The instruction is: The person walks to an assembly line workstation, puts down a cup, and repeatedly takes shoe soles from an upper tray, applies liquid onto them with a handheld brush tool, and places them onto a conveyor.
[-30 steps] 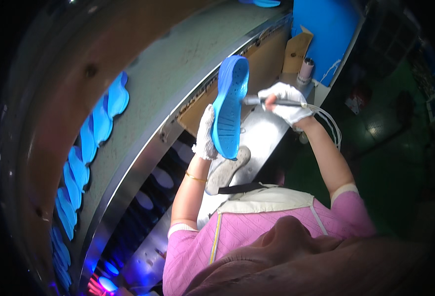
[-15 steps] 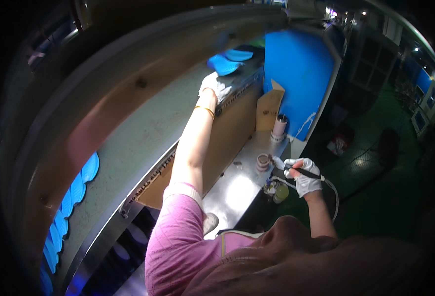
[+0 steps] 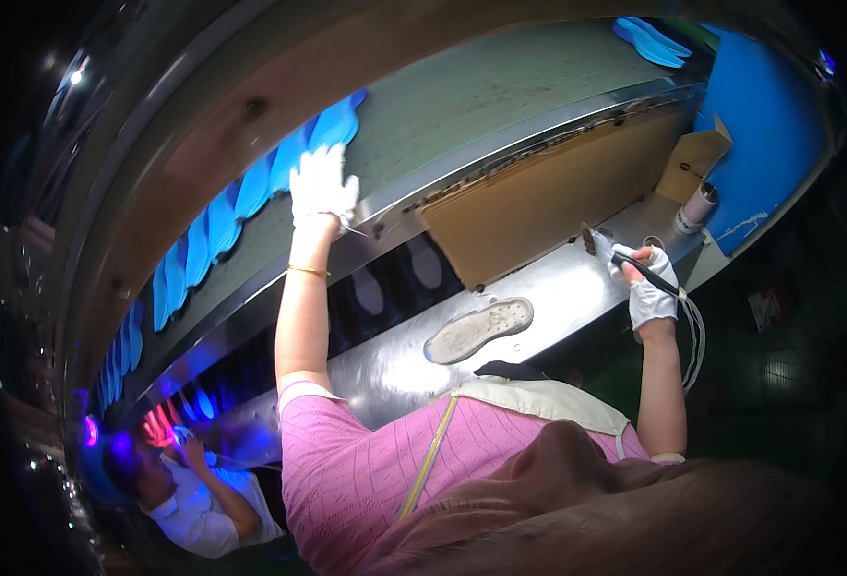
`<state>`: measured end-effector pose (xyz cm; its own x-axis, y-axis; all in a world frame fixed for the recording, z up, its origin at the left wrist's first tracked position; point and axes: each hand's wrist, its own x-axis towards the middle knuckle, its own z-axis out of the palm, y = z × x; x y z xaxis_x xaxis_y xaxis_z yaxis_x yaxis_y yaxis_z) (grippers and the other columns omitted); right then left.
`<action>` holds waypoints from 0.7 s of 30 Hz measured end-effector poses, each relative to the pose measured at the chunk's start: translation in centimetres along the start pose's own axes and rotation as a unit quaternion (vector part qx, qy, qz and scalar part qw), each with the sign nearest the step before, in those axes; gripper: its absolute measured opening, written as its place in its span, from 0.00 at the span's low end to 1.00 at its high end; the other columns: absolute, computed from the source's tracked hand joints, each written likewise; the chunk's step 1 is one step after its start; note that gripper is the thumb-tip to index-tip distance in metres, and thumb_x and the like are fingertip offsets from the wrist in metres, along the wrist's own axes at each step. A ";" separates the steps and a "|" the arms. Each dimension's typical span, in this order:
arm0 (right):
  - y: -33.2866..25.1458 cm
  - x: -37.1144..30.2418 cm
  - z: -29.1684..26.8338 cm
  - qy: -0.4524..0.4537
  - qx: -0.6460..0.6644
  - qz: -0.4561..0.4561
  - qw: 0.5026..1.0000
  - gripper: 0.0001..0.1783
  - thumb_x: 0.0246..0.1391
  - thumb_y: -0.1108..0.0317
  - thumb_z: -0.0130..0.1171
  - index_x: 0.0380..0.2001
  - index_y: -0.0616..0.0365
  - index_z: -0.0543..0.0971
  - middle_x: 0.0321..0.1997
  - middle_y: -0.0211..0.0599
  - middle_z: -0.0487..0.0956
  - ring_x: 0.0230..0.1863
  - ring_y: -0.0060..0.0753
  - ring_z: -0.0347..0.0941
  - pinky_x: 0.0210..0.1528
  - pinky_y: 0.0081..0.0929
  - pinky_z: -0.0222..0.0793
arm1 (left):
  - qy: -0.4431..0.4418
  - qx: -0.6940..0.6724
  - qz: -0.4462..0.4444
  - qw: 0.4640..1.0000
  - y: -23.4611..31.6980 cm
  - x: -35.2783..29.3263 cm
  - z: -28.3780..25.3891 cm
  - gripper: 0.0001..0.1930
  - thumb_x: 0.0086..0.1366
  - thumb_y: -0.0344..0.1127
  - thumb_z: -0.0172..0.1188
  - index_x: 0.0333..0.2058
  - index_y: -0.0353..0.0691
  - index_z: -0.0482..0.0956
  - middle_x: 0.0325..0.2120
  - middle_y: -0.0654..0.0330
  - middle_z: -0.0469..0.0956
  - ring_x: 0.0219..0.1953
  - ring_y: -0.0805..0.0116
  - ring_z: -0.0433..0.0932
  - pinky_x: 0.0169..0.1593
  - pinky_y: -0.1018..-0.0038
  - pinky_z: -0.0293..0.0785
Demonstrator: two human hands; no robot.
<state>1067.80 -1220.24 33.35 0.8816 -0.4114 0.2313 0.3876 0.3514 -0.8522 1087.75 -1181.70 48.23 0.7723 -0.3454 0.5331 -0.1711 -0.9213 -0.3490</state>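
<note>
My left hand [image 3: 323, 187], in a white glove, reaches over the edge of the belt [image 3: 481, 125]. Its fingers are stretched out and hold nothing visible. Beside the fingertips is the near end of a row of blue shoe soles [image 3: 222, 223] lying along the belt. My right hand [image 3: 652, 288], gloved with some fingertips bare, grips a brush [image 3: 598, 246] with a black handle and a pale tube trailing from it. The bristles point left over the metal bench [image 3: 577, 288]. On that bench lies a grey shoe sole [image 3: 479, 330].
A cardboard sheet [image 3: 548, 206] stands along the belt's side. Two more blue soles [image 3: 652, 42] lie at the far end near a blue panel [image 3: 769, 134]. A pink cylinder [image 3: 699, 206] stands near the panel. At lower left, another person [image 3: 202, 490] handles something blue.
The view has swung left. My left hand has gone from the far pair of blue soles to the row on the left. The brush in my right hand has moved away from the small cup.
</note>
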 end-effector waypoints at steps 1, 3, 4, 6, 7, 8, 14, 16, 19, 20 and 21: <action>-0.4 0.0 0.2 -0.003 -0.003 0.012 1.000 0.10 0.47 0.82 0.55 0.32 0.59 0.69 0.32 0.35 0.76 0.31 0.24 0.74 0.39 0.19 0.71 | -0.013 -0.054 -0.008 0.998 -0.9 -0.2 -1.6 0.28 0.53 0.44 0.55 0.53 0.44 0.65 0.51 0.51 0.66 0.54 0.53 0.63 0.56 0.59 0.59; -1.0 0.0 -0.2 -0.025 0.024 0.047 0.998 0.09 0.48 0.81 0.56 0.32 0.58 0.69 0.32 0.35 0.76 0.31 0.24 0.74 0.38 0.19 0.71 | -0.049 -0.042 -0.052 0.997 -0.6 -0.5 -3.6 0.25 0.53 0.46 0.57 0.49 0.44 0.68 0.39 0.54 0.72 0.44 0.57 0.70 0.49 0.67 0.67; -1.7 -0.2 0.1 -0.041 0.056 0.056 0.996 0.10 0.48 0.81 0.56 0.33 0.58 0.69 0.32 0.36 0.76 0.31 0.24 0.74 0.37 0.19 0.71 | -0.039 -0.031 -0.036 0.998 -0.4 -0.1 -4.5 0.24 0.53 0.45 0.57 0.49 0.45 0.68 0.38 0.54 0.72 0.43 0.58 0.70 0.48 0.65 0.66; -2.3 -0.4 0.5 -0.030 0.048 0.077 0.995 0.10 0.47 0.80 0.56 0.33 0.58 0.69 0.32 0.36 0.76 0.31 0.25 0.74 0.36 0.20 0.71 | -0.059 0.013 -0.024 0.998 2.0 1.9 -7.5 0.22 0.54 0.41 0.56 0.49 0.46 0.69 0.40 0.53 0.71 0.44 0.58 0.70 0.49 0.64 0.65; -2.4 -0.4 0.5 -0.049 0.055 0.094 0.993 0.10 0.47 0.80 0.57 0.33 0.59 0.69 0.32 0.37 0.76 0.31 0.25 0.74 0.36 0.20 0.71 | 0.028 0.016 0.036 0.999 1.6 3.0 -7.6 0.23 0.52 0.39 0.57 0.49 0.46 0.69 0.42 0.52 0.70 0.45 0.56 0.70 0.48 0.65 0.66; -2.5 -0.4 0.9 -0.052 0.054 0.101 0.992 0.11 0.47 0.80 0.57 0.34 0.59 0.69 0.33 0.37 0.76 0.31 0.26 0.74 0.37 0.20 0.72 | 0.113 0.020 0.093 0.989 0.9 4.4 -6.9 0.25 0.49 0.37 0.59 0.49 0.47 0.69 0.44 0.52 0.69 0.45 0.55 0.70 0.48 0.65 0.67; -5.7 -0.8 2.0 -0.020 -0.031 0.147 0.988 0.12 0.48 0.80 0.56 0.35 0.58 0.67 0.33 0.34 0.74 0.33 0.25 0.73 0.39 0.22 0.71 | -0.003 -0.018 0.085 0.996 3.0 10.1 -7.9 0.10 0.47 0.37 0.62 0.30 0.45 0.78 0.38 0.58 0.76 0.46 0.58 0.71 0.50 0.66 0.66; -10.8 -0.9 4.8 -0.005 -0.059 0.153 0.986 0.12 0.48 0.79 0.56 0.35 0.58 0.67 0.33 0.34 0.74 0.33 0.24 0.72 0.39 0.20 0.70 | 0.018 -0.242 0.080 0.967 0.4 11.0 -12.1 0.11 0.51 0.41 0.60 0.31 0.45 0.78 0.39 0.59 0.77 0.46 0.60 0.72 0.55 0.63 0.62; -12.2 -1.0 5.2 0.039 -0.058 0.147 0.987 0.12 0.48 0.80 0.56 0.36 0.60 0.67 0.33 0.36 0.74 0.30 0.24 0.73 0.36 0.20 0.73 | 0.108 -0.406 0.063 0.905 -1.3 8.2 -19.6 0.15 0.55 0.44 0.58 0.39 0.44 0.76 0.38 0.58 0.77 0.43 0.60 0.73 0.50 0.66 0.67; -11.8 -0.7 5.1 0.060 -0.071 0.144 0.985 0.12 0.48 0.79 0.56 0.36 0.60 0.67 0.33 0.36 0.74 0.31 0.24 0.73 0.37 0.20 0.72 | 0.169 -0.412 0.055 0.894 -2.2 8.1 -19.3 0.15 0.57 0.43 0.57 0.39 0.42 0.75 0.37 0.57 0.77 0.41 0.60 0.74 0.48 0.67 0.69; -11.9 -0.5 5.4 0.054 -0.077 0.135 0.986 0.12 0.48 0.78 0.56 0.36 0.60 0.67 0.33 0.35 0.74 0.33 0.24 0.73 0.38 0.20 0.72 | 0.229 -0.411 0.045 0.881 -3.2 7.8 -19.1 0.15 0.58 0.43 0.56 0.40 0.41 0.75 0.35 0.57 0.77 0.39 0.60 0.75 0.45 0.68 0.72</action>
<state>1064.19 -1219.67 45.85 0.9098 -0.4110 -0.0574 0.0903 0.3309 -0.9393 1082.62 -1184.83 68.27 0.4374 -0.2853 0.8528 -0.7498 -0.6393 0.1706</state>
